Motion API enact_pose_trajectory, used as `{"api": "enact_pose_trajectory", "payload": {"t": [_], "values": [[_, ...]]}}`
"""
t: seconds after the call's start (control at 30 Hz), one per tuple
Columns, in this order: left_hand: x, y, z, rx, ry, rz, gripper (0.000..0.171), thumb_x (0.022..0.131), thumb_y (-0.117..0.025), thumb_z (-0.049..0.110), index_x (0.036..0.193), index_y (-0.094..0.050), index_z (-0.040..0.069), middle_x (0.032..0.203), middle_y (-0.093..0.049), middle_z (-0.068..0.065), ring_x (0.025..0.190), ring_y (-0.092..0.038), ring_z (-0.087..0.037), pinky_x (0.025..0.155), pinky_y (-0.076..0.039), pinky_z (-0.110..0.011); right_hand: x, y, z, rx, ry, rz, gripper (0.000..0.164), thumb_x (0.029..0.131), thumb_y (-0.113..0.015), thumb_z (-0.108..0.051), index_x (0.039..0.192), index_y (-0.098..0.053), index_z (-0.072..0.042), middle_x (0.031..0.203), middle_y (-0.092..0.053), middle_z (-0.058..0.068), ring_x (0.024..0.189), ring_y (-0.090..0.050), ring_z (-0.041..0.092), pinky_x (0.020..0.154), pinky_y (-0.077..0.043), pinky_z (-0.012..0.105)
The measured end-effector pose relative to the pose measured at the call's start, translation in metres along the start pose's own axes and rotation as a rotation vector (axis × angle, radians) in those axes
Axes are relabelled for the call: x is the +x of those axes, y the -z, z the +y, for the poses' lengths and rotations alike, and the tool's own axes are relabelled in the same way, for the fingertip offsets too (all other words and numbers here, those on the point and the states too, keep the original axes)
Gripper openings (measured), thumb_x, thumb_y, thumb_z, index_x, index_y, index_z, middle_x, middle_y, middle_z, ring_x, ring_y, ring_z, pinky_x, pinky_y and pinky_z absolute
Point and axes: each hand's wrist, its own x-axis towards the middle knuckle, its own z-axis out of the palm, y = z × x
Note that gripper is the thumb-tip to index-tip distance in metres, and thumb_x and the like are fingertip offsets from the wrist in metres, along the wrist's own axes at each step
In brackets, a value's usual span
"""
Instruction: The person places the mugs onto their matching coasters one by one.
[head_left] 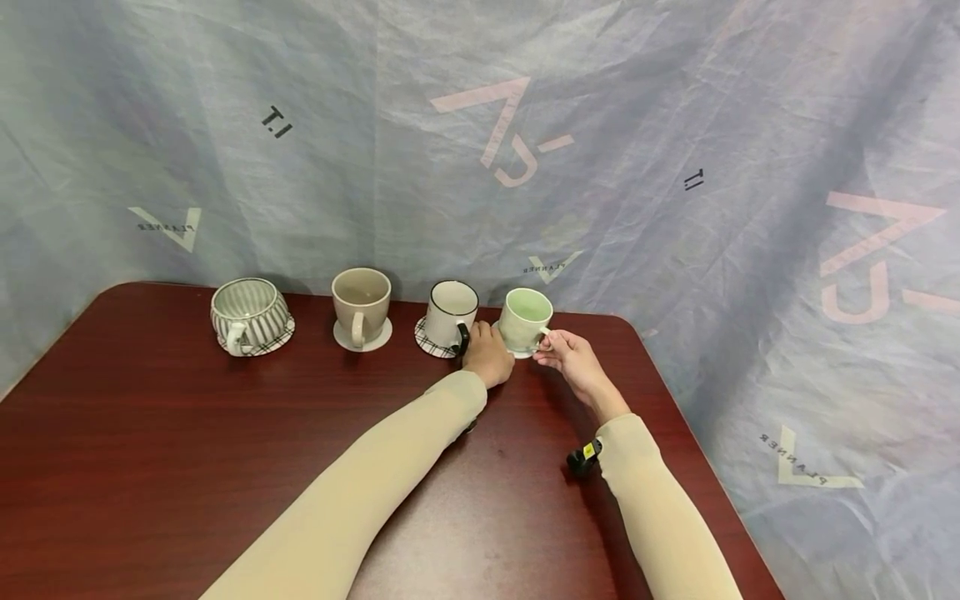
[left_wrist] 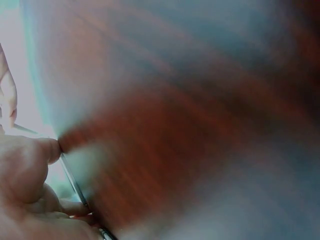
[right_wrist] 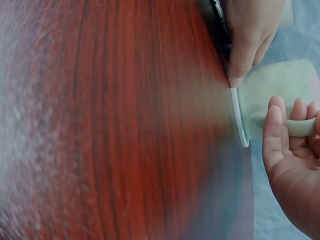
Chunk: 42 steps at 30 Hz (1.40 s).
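Observation:
A pale green mug [head_left: 522, 327] stands upright on a white coaster [right_wrist: 239, 117] at the right end of a row of mugs. My right hand [head_left: 574, 363] holds this mug's handle [right_wrist: 301, 127] between thumb and fingers. At the mug's left side, my left hand [head_left: 489, 357] grips the edge of the coaster, its thumb on the rim in the right wrist view. Close by the left fingers is a white mug [head_left: 448, 310] with a black rim and black handle, standing on a plaid coaster [head_left: 429, 343]. The left fingertips are partly hidden in the head view.
Further left stand a beige mug [head_left: 362, 293] on a white coaster [head_left: 382, 335] and a striped round mug [head_left: 251, 312] on a plaid coaster [head_left: 283, 337]. Behind the dark red table [head_left: 225, 450] hangs a grey printed cloth [head_left: 360, 150].

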Motion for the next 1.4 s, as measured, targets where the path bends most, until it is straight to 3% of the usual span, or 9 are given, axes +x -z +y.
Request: {"api": "enact_pose_trajectory", "payload": {"t": [0.13,0.37,0.53,0.67,0.87,1.0,1.17,1.4], "values": [[0.000,0.002,0.000,0.003,0.010,-0.001,0.074,0.108,-0.058,0.034,0.164,-0.028,-0.005,0.172,-0.018,-0.021,0.162,-0.013,-0.035,0.125,-0.034,-0.039,0.001,0.001,0.000,-0.018,-0.004,-0.016,0.034,0.116,-0.044,-0.019,0.111,-0.055,0.013,0.105,-0.062,0.014,0.095,-0.073,0.018,0.088,-0.060,0.026],[0.000,0.002,-0.002,0.010,0.004,0.000,0.072,0.108,-0.057,0.033,0.163,-0.029,-0.005,0.171,-0.019,-0.022,0.161,-0.014,-0.035,0.127,-0.031,-0.039,0.000,-0.003,-0.002,-0.136,0.002,0.026,0.043,0.116,-0.045,-0.020,0.123,-0.056,0.020,0.122,-0.061,0.034,0.092,-0.072,0.016,0.087,-0.062,0.029],[0.000,0.000,-0.004,-0.008,-0.009,0.005,0.071,0.109,-0.057,0.034,0.162,-0.031,-0.006,0.170,-0.020,-0.023,0.161,-0.014,-0.036,0.127,-0.032,-0.039,-0.004,-0.005,-0.006,-0.268,0.017,0.074,0.045,0.116,-0.047,-0.024,0.128,-0.061,0.017,0.126,-0.064,0.033,0.100,-0.074,0.028,0.092,-0.062,0.038],[-0.002,0.001,-0.002,0.014,-0.012,-0.001,0.072,0.109,-0.056,0.036,0.162,-0.030,-0.007,0.170,-0.020,-0.023,0.161,-0.014,-0.036,0.127,-0.031,-0.038,-0.006,-0.006,-0.009,-0.358,0.029,0.106,0.046,0.115,-0.048,-0.026,0.130,-0.062,0.015,0.128,-0.066,0.033,0.107,-0.073,0.038,0.092,-0.062,0.038],[-0.006,0.004,0.002,0.017,-0.018,-0.008,0.071,0.111,-0.053,0.036,0.162,-0.028,-0.007,0.170,-0.018,-0.024,0.161,-0.013,-0.036,0.126,-0.032,-0.037,-0.006,-0.003,-0.010,-0.440,0.034,0.140,0.045,0.115,-0.049,-0.026,0.136,-0.062,0.012,0.134,-0.066,0.032,0.106,-0.074,0.040,0.087,-0.063,0.032],[-0.011,0.004,0.000,0.006,-0.032,0.024,0.071,0.111,-0.056,0.034,0.161,-0.030,-0.009,0.168,-0.022,-0.025,0.160,-0.016,-0.037,0.127,-0.031,-0.040,-0.010,-0.002,-0.010,-0.505,0.055,0.134,0.042,0.115,-0.050,-0.026,0.135,-0.063,0.009,0.132,-0.068,0.030,0.104,-0.075,0.040,0.087,-0.064,0.039],[-0.010,-0.004,-0.002,0.022,-0.054,0.048,0.069,0.110,-0.054,0.028,0.160,-0.028,-0.013,0.167,-0.024,-0.029,0.160,-0.016,-0.042,0.131,-0.020,-0.046,-0.017,0.002,-0.012,-0.621,0.076,0.145,0.040,0.114,-0.053,-0.028,0.135,-0.065,0.002,0.122,-0.073,0.027,0.098,-0.077,0.037,0.087,-0.063,0.044],[-0.038,0.011,0.003,0.051,-0.104,0.051,0.067,0.107,-0.057,0.022,0.155,-0.031,-0.018,0.160,-0.032,-0.031,0.155,-0.024,-0.043,0.129,-0.024,-0.046,-0.026,0.008,-0.015,-0.671,0.084,0.159,0.038,0.113,-0.055,-0.028,0.138,-0.065,-0.001,0.120,-0.074,0.027,0.102,-0.077,0.037,0.086,-0.063,0.038]]}}
